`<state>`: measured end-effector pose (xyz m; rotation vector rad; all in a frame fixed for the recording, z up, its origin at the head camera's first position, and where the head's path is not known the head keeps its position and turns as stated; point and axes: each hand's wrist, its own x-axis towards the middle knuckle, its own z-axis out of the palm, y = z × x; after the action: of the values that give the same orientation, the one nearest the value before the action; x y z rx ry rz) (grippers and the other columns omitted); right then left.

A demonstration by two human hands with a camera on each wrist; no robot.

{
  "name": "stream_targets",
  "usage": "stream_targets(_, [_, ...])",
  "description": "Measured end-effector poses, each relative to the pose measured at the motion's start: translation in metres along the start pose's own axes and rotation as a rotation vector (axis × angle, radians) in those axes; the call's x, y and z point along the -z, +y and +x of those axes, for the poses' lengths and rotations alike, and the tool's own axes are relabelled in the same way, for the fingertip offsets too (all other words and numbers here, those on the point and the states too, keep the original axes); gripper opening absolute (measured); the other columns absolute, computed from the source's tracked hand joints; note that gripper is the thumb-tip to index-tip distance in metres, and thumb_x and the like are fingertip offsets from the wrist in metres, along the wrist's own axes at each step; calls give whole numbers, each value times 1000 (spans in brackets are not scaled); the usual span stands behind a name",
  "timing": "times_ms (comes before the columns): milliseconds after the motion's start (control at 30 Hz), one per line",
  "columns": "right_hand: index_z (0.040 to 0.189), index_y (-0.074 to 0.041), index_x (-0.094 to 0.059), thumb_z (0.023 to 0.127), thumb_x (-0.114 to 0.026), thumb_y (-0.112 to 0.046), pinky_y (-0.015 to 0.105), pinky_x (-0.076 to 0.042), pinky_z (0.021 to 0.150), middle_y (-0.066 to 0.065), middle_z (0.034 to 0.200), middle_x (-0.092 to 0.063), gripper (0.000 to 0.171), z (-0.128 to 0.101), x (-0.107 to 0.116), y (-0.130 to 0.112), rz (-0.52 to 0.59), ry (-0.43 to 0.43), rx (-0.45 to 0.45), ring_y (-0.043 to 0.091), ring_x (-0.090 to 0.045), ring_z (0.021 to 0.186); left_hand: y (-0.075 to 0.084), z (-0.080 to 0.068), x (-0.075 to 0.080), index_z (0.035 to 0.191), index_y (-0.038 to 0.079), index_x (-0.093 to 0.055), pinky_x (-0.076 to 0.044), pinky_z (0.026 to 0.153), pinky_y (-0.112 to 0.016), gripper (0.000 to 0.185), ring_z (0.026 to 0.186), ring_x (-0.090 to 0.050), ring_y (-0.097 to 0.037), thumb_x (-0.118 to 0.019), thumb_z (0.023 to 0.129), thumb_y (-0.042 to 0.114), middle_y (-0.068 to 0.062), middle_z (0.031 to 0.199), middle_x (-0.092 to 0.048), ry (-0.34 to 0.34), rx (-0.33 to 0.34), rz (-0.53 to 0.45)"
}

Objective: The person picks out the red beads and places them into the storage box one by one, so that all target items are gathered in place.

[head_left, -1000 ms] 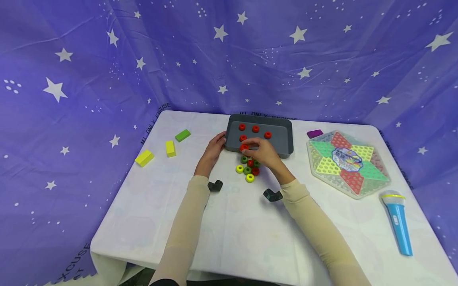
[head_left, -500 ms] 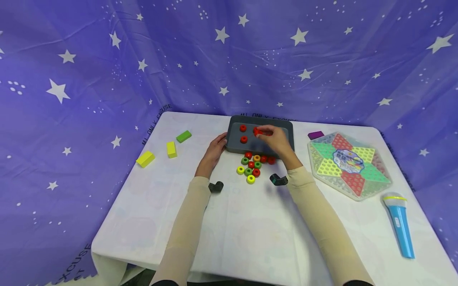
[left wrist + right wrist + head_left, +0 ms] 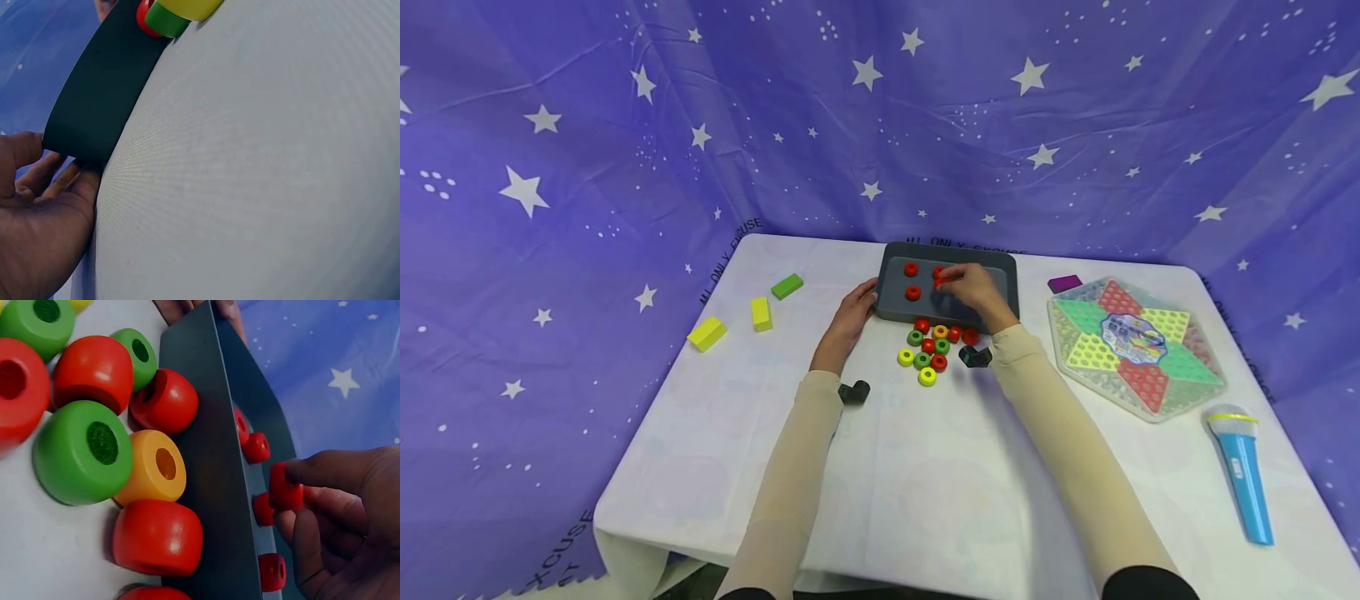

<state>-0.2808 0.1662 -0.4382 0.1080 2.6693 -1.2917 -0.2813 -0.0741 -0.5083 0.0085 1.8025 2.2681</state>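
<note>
A dark grey tray [image 3: 1003, 293] sits at the back middle of the white table, with two red beads [image 3: 912, 281] lying loose in its left part. My left hand [image 3: 863, 298] grips the tray's near left corner [image 3: 94, 119], thumb on one side and fingers on the other. My right hand [image 3: 946, 279] hovers over the tray's middle and pinches a red bead [image 3: 285, 486] between thumb and fingertips. In front of the tray [image 3: 215, 487] lies a cluster of red, green, yellow and orange beads [image 3: 934, 348]. More red beads [image 3: 256, 447] lie in the tray beyond my fingers.
Two yellow blocks [image 3: 705, 332] and a green block [image 3: 787, 286] lie at the left. A purple block [image 3: 1064, 283], a Chinese checkers board [image 3: 1135, 346] and a blue toy microphone [image 3: 1243, 471] are at the right. Starry purple cloth hangs behind and around the table.
My right hand went from the bead cluster by the tray's front wall up and over into the tray, carrying a red bead. The left hand stayed on the tray corner.
</note>
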Motion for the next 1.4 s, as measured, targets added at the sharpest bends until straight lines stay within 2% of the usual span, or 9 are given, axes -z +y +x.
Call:
stream_targets(267, [110, -3, -68, 86, -71, -15, 38, -49, 86, 15, 116, -64, 28, 8, -7, -1, -121, -11, 18, 27, -55, 101, 0, -2, 2, 144, 11, -46, -32, 114, -32, 41, 136, -40, -16, -45, 103, 11, -7, 148, -45, 7, 13, 19])
stream_targets(433, [107, -1, -69, 83, -73, -12, 40, -46, 92, 15, 111, -66, 26, 10, -10, 0, -184, 14, 43, 27, -54, 99, 1, -1, 2, 144, 11, -46, -33, 114, -32, 41, 137, -40, -16, -44, 103, 10, -7, 148, -44, 6, 4, 33])
stream_targets(833, [110, -1, -69, 82, -74, -10, 42, -47, 94, 16, 112, -67, 30, 11, -11, 5, -220, 14, 62, 30, -57, 103, 0, 1, 2, 145, 12, -45, -33, 114, -32, 42, 137, -39, -16, -43, 103, 11, -6, 149, -43, 7, 9, 43])
stream_targets(933, [118, -1, -65, 83, -72, -12, 42, -48, 95, 17, 119, -65, 37, 8, -8, 5, -194, 2, 55, 31, -57, 108, 0, 1, 2, 145, 13, -45, -33, 114, -32, 42, 137, -39, -16, -44, 103, 11, -6, 149, -43, 8, 13, 39])
stream_targets(1133, [131, -2, -56, 88, -67, -15, 46, -48, 98, 17, 131, -58, 46, 0, -1, 5, -74, -3, 39, 33, -55, 117, 2, -1, 2, 145, 13, -45, -32, 114, -33, 42, 138, -38, -16, -43, 103, 11, -5, 150, -42, 6, 17, 41])
stream_targets(1400, [133, -5, -56, 90, -66, -20, 48, -48, 97, 18, 133, -56, 47, -13, 8, 9, 19, 30, 92, 32, -54, 119, 3, -1, 2, 147, 10, -42, -31, 115, -34, 43, 139, -37, -17, -43, 103, 11, -6, 151, -41, -1, 17, 37])
